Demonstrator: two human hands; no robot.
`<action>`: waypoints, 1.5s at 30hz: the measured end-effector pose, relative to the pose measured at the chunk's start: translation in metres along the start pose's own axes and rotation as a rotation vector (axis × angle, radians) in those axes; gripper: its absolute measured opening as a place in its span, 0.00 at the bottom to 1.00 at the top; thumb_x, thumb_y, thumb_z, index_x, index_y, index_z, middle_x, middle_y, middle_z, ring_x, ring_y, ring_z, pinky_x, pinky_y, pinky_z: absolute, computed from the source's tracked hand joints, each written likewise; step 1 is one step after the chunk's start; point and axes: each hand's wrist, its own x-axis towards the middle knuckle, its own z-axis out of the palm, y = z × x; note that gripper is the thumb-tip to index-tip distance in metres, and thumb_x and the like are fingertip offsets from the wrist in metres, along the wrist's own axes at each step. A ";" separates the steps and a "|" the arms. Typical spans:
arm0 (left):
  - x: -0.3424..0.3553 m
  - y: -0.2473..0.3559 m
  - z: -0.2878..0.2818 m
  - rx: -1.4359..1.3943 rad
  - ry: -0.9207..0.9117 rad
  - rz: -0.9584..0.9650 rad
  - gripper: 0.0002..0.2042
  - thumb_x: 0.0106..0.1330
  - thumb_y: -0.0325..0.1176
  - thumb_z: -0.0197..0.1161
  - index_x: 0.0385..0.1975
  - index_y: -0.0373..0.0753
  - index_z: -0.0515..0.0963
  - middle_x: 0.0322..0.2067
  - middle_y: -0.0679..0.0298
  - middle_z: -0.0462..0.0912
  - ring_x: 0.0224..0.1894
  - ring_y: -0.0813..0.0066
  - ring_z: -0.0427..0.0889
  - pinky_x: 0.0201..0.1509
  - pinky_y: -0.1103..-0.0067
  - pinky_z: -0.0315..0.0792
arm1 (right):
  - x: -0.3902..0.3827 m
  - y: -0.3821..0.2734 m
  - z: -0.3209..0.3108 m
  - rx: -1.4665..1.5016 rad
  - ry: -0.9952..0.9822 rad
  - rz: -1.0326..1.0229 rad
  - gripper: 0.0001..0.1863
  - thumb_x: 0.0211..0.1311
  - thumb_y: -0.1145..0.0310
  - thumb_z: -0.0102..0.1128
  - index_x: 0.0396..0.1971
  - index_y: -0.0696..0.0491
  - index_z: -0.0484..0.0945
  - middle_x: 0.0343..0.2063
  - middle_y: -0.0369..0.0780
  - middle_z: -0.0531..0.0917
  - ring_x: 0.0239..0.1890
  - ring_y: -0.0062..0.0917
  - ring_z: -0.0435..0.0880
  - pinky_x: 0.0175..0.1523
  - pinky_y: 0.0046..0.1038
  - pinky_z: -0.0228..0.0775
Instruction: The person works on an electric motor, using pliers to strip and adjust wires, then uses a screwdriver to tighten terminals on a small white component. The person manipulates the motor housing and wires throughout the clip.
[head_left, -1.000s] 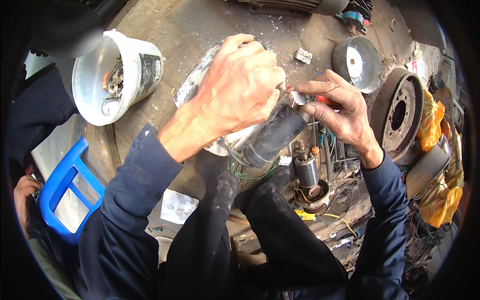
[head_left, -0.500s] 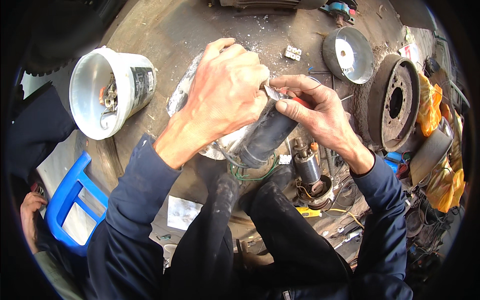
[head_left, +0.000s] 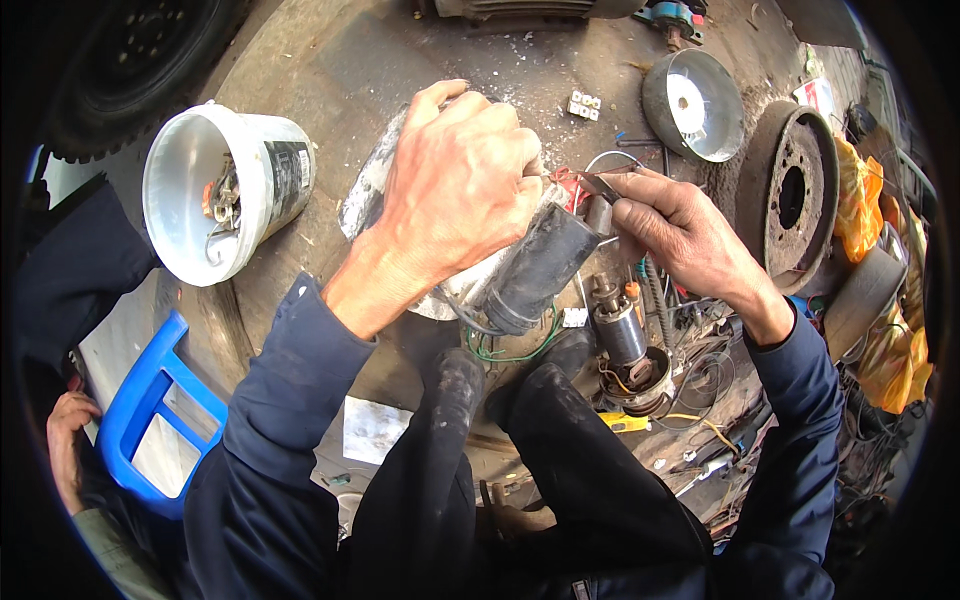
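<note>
My left hand [head_left: 455, 190] is closed, its fingertips pinching the end of some thin red wires [head_left: 570, 186] above a dusty, whitish motor-like body. Between the fingers of my right hand [head_left: 690, 225] is a small knife [head_left: 597, 186], its dark blade pointing at the wires. The knife's handle is mostly hidden in the palm. Below both hands a black cylinder [head_left: 540, 265] lies tilted, with a cable at its lower end. Green wire [head_left: 500, 355] loops underneath it, near my shoes.
A white bucket [head_left: 225, 190] holding metal parts lies tipped at left, near a blue plastic stool [head_left: 150, 420] and another person's hand [head_left: 70, 415]. At right are a metal bowl [head_left: 725, 130], a rusty wheel drum [head_left: 780, 190] and an upright motor armature [head_left: 620, 335]. White terminal blocks [head_left: 584, 105] lie ahead.
My right hand has drawn back right and slightly down with the knife, away from my left fingertips. More of the red wires shows between the hands. My left hand has barely moved.
</note>
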 end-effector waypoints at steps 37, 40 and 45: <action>0.003 0.003 0.003 0.022 0.017 -0.009 0.06 0.54 0.30 0.71 0.21 0.41 0.80 0.25 0.63 0.78 0.36 0.60 0.81 0.69 0.56 0.69 | 0.000 -0.017 -0.005 0.248 -0.053 0.198 0.23 0.83 0.54 0.56 0.33 0.59 0.78 0.21 0.34 0.79 0.20 0.18 0.81 0.27 0.25 0.73; 0.005 0.004 0.003 0.032 0.027 0.003 0.06 0.54 0.31 0.72 0.21 0.42 0.80 0.24 0.64 0.78 0.37 0.61 0.82 0.69 0.56 0.69 | -0.016 -0.026 0.003 0.158 -0.093 0.198 0.15 0.83 0.63 0.54 0.41 0.60 0.80 0.23 0.35 0.81 0.21 0.17 0.83 0.27 0.25 0.75; 0.005 0.005 0.002 0.063 -0.005 0.004 0.06 0.54 0.31 0.72 0.22 0.41 0.81 0.27 0.63 0.80 0.38 0.60 0.83 0.68 0.55 0.69 | -0.007 -0.035 0.008 0.302 -0.022 0.148 0.18 0.81 0.59 0.53 0.36 0.59 0.81 0.21 0.34 0.77 0.18 0.18 0.77 0.24 0.26 0.72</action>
